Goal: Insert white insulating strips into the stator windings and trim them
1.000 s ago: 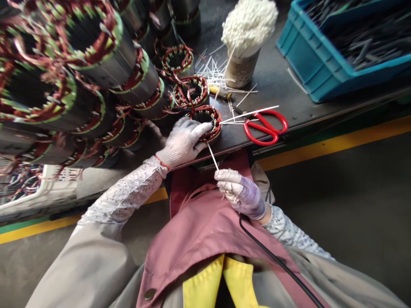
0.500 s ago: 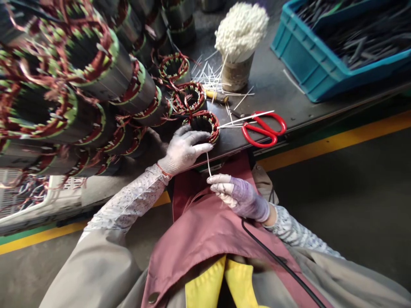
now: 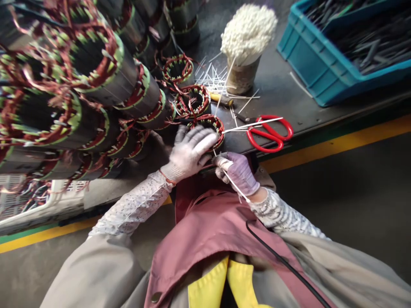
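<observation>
My left hand (image 3: 192, 149), in a white knit glove, lies with fingers spread on the near rim of a motor stator (image 3: 221, 125) with red windings. Its fingers cover part of the stator's opening. Just right of it, my right hand (image 3: 239, 171), in a purple and white glove, pinches a thin white cable tie (image 3: 236, 186). One end of the tie points at the stator's near edge; the other hangs back toward my wrist. More white ties (image 3: 244, 127) stick out to the right from the stator's rim, crossing red-handled scissors (image 3: 269, 133).
Stacked stators (image 3: 105, 72) fill the left side. Behind the scissors stand a cup (image 3: 243, 77) packed with white ties, loose ties (image 3: 210, 79) and a yellow-handled tool (image 3: 221, 99). A blue crate (image 3: 321, 64) of dark pieces sits at the right, near the bench edge.
My right hand has moved up toward the stator and closed further along the tie, whose length now trails below the hand. My left fingers have spread and lifted slightly. The view has shifted a little.
</observation>
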A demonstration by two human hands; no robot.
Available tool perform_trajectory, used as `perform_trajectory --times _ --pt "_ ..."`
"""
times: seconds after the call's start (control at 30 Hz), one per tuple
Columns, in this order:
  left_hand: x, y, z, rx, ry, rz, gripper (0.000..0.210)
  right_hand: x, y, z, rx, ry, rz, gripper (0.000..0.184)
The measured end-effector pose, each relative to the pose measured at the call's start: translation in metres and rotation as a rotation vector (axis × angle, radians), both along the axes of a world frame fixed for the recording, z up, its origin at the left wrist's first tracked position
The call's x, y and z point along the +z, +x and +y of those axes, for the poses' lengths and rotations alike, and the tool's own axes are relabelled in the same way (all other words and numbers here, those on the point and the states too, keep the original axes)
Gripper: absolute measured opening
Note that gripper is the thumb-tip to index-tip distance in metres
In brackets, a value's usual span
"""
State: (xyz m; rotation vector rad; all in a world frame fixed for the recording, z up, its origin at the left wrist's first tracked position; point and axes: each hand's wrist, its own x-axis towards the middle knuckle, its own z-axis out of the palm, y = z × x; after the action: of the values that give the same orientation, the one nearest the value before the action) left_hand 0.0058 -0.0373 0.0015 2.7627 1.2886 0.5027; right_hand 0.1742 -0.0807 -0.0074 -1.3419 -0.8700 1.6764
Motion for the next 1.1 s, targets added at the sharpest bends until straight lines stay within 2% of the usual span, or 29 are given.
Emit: perform_trajectory --times 0.07,0.23,0.5,0.67,0.87,1.03,1.1 --pt "0.004 -0.001 0.0 0.048 -0.012 0.015 0.048 -0.003 0.003 -0.004 -0.025 0.002 -0.056 0.02" --pt "0.006 -0.003 0.004 -0.005 -0.047 0.025 0.033 -0.009 0.003 0.0 -0.023 -0.036 -0.066 0.019" --pt "0.001 -0.004 0.007 -0.014 -0.062 -0.04 0.031 0.003 -0.008 0.011 -0.074 -0.093 -0.006 0.014" --pt "-0.003 -0.005 0.009 -0.038 -0.045 -0.08 0.035 0.008 -0.015 0.017 -0.088 -0.094 -0.018 0.028" --pt "0.0 -0.006 0.011 -0.04 -0.073 -0.113 0.045 0.005 -0.018 0.018 -0.069 -0.052 0.006 0.046" --pt "0.0 -0.007 0.008 -0.031 -0.032 -0.138 0.047 0.004 -0.024 0.016 -0.186 -0.043 -0.065 0.045" --pt "-0.001 -0.007 0.008 -0.029 -0.007 -0.145 0.046 0.004 -0.021 0.01 -0.15 -0.064 -0.007 0.04"
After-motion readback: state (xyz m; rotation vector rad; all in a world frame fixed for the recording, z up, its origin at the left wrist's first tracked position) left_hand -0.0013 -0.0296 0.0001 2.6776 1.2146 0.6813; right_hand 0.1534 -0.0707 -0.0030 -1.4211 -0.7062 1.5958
